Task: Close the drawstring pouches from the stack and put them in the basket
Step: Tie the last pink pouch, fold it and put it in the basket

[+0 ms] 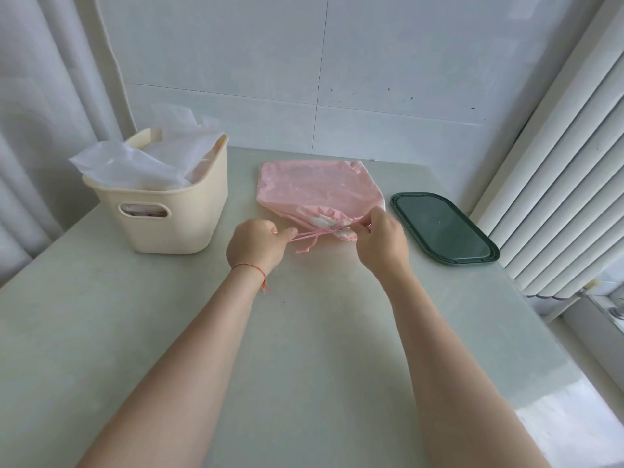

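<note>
A pink drawstring pouch (317, 190) lies flat on the pale table, its mouth gathered tight at the near edge. My left hand (256, 246) pinches the pink drawstring (309, 237) and holds it out to the left of the mouth. My right hand (381, 238) pinches the gathered mouth of the pouch from the right. A cream plastic basket (175, 217) stands to the left, with several translucent white pouches (141, 160) sticking out of its top.
A dark green oval tray (442, 228) lies to the right of the pouch, with nothing on it. White curtains hang at the left and the right. A tiled wall stands behind the table's far edge.
</note>
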